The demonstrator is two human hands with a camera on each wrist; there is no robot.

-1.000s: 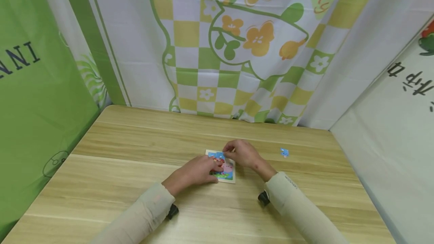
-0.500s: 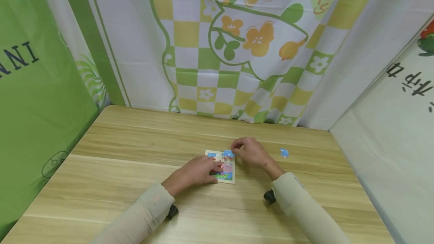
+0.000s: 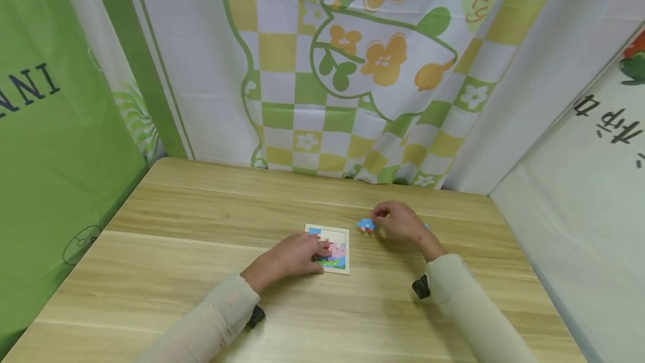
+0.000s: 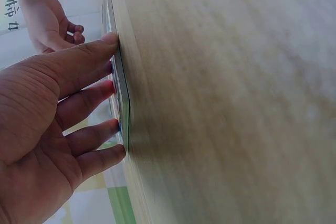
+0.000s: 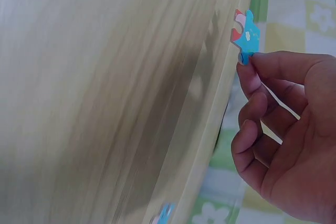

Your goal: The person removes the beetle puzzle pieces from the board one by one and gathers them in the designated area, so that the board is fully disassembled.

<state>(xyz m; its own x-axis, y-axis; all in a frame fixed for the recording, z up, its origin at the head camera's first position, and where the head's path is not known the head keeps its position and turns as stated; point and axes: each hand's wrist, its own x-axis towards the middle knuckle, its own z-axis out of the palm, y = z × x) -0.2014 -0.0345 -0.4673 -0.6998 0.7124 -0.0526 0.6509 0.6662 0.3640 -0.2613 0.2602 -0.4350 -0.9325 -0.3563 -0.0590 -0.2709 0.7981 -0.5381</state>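
A small framed jigsaw puzzle [image 3: 340, 264] lies on the table with a cartoon pig picture in it. Part of its upper area shows bare pale backing. My left hand [image 3: 294, 255] rests on its left side, the fingertips spread over the picture and the thumb [image 4: 89, 51] at the near edge. To the right of the puzzle, above the table, my right hand [image 3: 400, 223] pinches a blue jigsaw piece [image 5: 248, 38] with red and pink bits between thumb and forefinger. Another blue piece [image 5: 166, 212] lies on the table, mostly hidden behind the right hand in the head view.
The wooden table [image 3: 201, 212] reaches back to a checked, flowered curtain [image 3: 307, 116]. A green cloth [image 3: 50, 172] hangs at the left and a white one [image 3: 589, 195] with writing at the right.
My right hand has lifted the blue piece out of the puzzle's top right and carried it rightward, baring pale backing. The left hand has stayed in place.
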